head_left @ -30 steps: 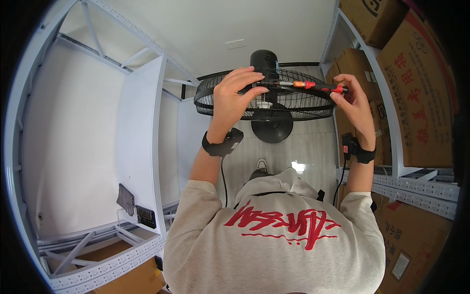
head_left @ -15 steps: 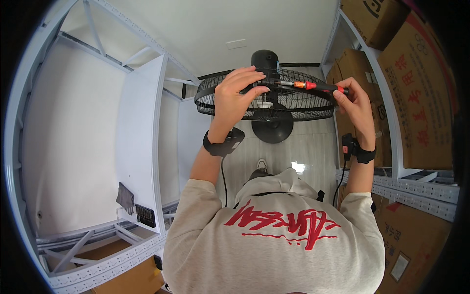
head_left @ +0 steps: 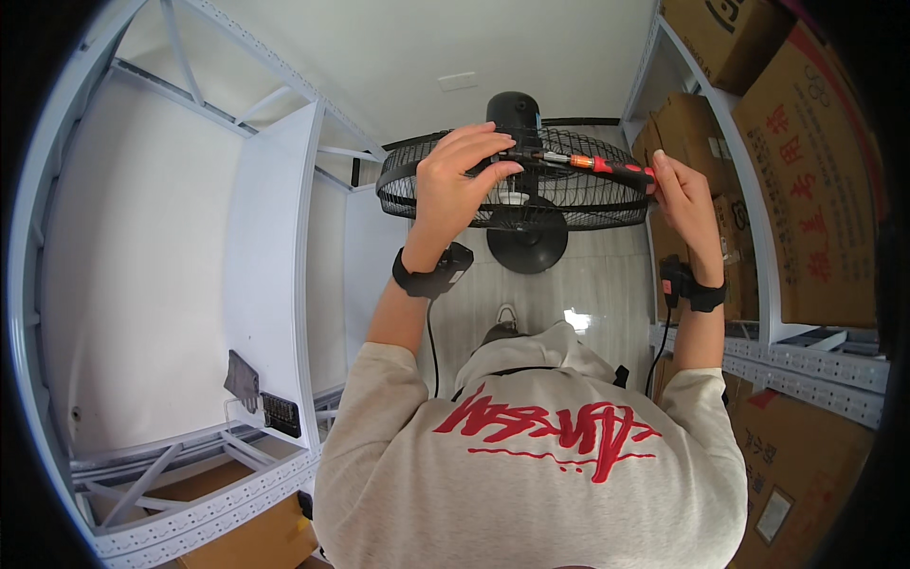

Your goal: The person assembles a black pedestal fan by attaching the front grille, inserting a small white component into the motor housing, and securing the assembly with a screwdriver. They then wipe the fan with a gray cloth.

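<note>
A black standing fan is in front of me, its wire cage (head_left: 592, 203) seen from above, its motor housing (head_left: 513, 111) at the far side and its round base (head_left: 528, 248) on the floor. Curled at the middle of the cage, my left hand (head_left: 462, 171) has thumb and fingers closed round a dark part by the hub, mostly hidden. A red and black screwdriver (head_left: 614, 168) with an orange section lies level, its tip at that part. My right hand (head_left: 684, 194) grips the handle end between thumb and fingers.
White metal shelving (head_left: 270, 218) stands on my left, with a black bit case (head_left: 281, 415) and a grey pouch (head_left: 243, 381) on it. Cardboard boxes (head_left: 806, 180) fill the shelves at right. Black cables hang from my wrist straps.
My right hand has shifted its fingers on the screwdriver handle and rotated slightly. My left hand stays at the hub, and the fan has barely moved.
</note>
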`<state>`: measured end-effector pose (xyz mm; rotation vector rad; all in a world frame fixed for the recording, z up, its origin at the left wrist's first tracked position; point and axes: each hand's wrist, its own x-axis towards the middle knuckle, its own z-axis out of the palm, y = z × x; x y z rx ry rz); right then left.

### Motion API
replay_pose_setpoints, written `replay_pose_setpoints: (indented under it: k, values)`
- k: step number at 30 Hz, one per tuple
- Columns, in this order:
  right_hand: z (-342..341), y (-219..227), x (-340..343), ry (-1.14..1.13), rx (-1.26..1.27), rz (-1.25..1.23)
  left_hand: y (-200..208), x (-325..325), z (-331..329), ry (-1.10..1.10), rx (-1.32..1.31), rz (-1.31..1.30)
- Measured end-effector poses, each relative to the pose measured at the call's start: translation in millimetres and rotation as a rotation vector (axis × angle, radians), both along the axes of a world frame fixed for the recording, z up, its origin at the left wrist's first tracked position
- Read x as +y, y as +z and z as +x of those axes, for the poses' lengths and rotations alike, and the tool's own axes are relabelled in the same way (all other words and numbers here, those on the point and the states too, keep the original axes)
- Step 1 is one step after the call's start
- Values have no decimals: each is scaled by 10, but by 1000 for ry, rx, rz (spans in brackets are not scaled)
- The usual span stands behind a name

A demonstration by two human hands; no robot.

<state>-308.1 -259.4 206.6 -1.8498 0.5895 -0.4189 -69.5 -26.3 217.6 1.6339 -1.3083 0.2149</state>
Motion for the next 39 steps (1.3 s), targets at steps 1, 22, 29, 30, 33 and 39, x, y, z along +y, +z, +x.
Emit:
replay_pose_setpoints:
  k: [1,22,29,30,33,39]
  values:
    - [-7,-32,-10,-14,-14,-2,-6,4,10,-2,-7,4]
    - [-41,42,-3,-4,13,75,-1,1,10,-9,-7,-4]
    - [126,31,248,-92,-332,-21,-18,31,36,-22,7,20]
    - [120,19,235,-88,-354,-18,7,39,25,-28,61,25]
    - [40,71,152,-35,-216,-8,86,73,28,-59,190,49]
    - [26,156,149,-29,-55,-11,105,100,88,-83,207,109]
